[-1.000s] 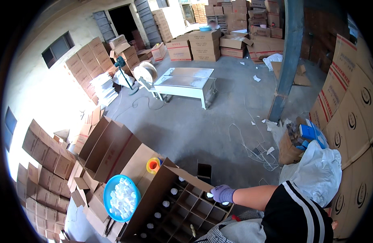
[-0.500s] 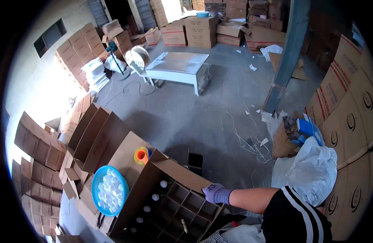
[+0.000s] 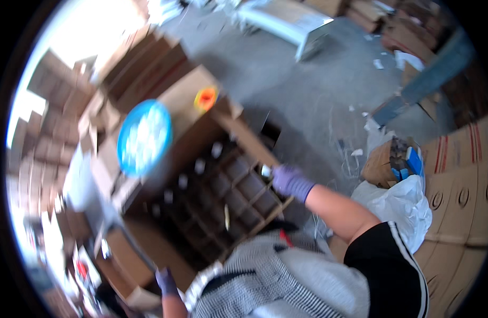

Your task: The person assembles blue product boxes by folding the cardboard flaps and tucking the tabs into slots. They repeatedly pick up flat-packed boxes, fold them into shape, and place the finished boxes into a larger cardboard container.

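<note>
A brown carton (image 3: 257, 147) with a grid of dividers stands in front of me, white-capped bottles (image 3: 199, 166) along its left cells. My right hand (image 3: 290, 181), in a purple glove, is closed at the carton's far right corner, against its edge. A small white-topped thing (image 3: 266, 170) shows by the fingertips; blur hides whether they touch it. A slim pale piece (image 3: 227, 217) lies on the dividers. My left hand (image 3: 167, 282), also in a purple glove, is low at the left beside an open carton flap; its fingers are smeared.
A blue basin (image 3: 122, 143) of white caps sits on cardboard beyond the carton, near a yellow and orange ring-shaped thing (image 3: 206, 99). Stacked cartons (image 3: 461, 201) and a white plastic bag (image 3: 395, 204) are at the right. A white bench (image 3: 286, 24) and a steel post (image 3: 429, 74) stand farther off.
The view has tipped downward and turned, so the carton appears higher up. My left hand has come into view at the lower left. My right hand stays at the carton's corner.
</note>
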Demonstrator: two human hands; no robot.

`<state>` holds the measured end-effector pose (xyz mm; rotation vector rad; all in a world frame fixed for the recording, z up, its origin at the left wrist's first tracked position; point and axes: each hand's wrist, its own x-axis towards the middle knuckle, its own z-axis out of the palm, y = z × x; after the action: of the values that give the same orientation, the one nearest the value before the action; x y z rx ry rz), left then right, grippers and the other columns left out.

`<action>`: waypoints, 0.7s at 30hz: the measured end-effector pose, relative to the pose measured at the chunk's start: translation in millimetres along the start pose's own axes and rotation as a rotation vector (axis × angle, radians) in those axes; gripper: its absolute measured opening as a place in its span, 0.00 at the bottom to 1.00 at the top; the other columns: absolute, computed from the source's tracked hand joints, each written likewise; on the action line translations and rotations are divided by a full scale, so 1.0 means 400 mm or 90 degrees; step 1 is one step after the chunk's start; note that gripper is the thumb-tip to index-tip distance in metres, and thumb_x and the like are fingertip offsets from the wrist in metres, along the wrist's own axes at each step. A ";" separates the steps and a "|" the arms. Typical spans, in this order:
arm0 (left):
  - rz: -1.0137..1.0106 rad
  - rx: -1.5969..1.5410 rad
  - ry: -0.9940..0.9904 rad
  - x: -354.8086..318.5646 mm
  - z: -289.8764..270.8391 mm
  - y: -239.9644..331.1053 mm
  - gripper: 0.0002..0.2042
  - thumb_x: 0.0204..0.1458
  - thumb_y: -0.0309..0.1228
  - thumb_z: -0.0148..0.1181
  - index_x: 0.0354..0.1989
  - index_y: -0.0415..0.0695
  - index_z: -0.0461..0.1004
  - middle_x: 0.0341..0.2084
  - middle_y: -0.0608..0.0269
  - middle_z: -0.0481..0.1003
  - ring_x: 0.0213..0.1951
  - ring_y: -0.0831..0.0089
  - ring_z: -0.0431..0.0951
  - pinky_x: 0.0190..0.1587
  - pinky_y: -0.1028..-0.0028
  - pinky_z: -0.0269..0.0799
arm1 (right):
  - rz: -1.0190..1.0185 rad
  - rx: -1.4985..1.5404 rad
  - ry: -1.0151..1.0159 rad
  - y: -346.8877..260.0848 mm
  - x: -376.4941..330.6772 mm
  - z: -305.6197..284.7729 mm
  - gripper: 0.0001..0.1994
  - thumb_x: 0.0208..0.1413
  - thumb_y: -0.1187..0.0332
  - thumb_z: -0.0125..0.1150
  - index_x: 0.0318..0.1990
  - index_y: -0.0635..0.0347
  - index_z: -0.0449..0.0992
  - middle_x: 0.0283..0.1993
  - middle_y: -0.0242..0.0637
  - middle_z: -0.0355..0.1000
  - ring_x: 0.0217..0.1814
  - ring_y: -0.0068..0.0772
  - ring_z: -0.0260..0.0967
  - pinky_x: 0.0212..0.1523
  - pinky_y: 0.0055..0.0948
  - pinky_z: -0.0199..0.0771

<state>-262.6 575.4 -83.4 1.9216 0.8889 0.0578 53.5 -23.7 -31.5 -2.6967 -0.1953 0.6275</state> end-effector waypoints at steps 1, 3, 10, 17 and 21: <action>0.005 0.020 0.004 0.011 0.001 0.001 0.17 0.51 0.37 0.57 0.42 0.34 0.79 0.32 0.50 0.81 0.35 0.59 0.80 0.40 0.62 0.73 | -0.043 0.028 0.037 0.011 -0.002 0.020 0.17 0.53 0.61 0.55 0.49 0.57 0.75 0.38 0.53 0.78 0.43 0.57 0.76 0.43 0.50 0.77; -0.055 0.116 0.079 0.033 0.043 0.103 0.17 0.52 0.37 0.57 0.44 0.37 0.79 0.33 0.52 0.82 0.35 0.62 0.81 0.41 0.65 0.73 | 0.017 0.045 0.032 0.024 0.018 0.022 0.20 0.52 0.60 0.55 0.53 0.51 0.75 0.42 0.51 0.78 0.45 0.58 0.75 0.46 0.51 0.75; -0.109 0.259 0.095 0.095 0.019 0.008 0.14 0.50 0.34 0.60 0.43 0.43 0.81 0.33 0.50 0.82 0.36 0.55 0.82 0.42 0.65 0.77 | 0.131 0.053 0.033 0.060 0.021 -0.016 0.23 0.53 0.57 0.54 0.57 0.45 0.76 0.53 0.48 0.76 0.55 0.53 0.73 0.58 0.44 0.72; 0.285 0.517 -0.041 0.184 -0.022 -0.148 0.08 0.50 0.26 0.57 0.37 0.48 0.79 0.29 0.47 0.77 0.37 0.50 0.79 0.39 0.58 0.75 | 0.088 0.048 0.180 0.074 -0.051 0.108 0.34 0.54 0.50 0.63 0.65 0.58 0.67 0.63 0.53 0.69 0.63 0.52 0.68 0.64 0.43 0.68; 0.178 0.145 -0.083 0.191 -0.019 -0.214 0.09 0.51 0.26 0.58 0.39 0.47 0.80 0.37 0.50 0.78 0.42 0.52 0.79 0.45 0.62 0.76 | 0.184 0.066 0.069 0.031 -0.116 0.138 0.26 0.57 0.56 0.58 0.64 0.51 0.70 0.57 0.50 0.74 0.59 0.52 0.72 0.60 0.43 0.70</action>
<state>-257.2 649.0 -171.9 2.2251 0.5542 -0.0021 -12.0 -27.5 -63.5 -2.6691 0.2521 0.5509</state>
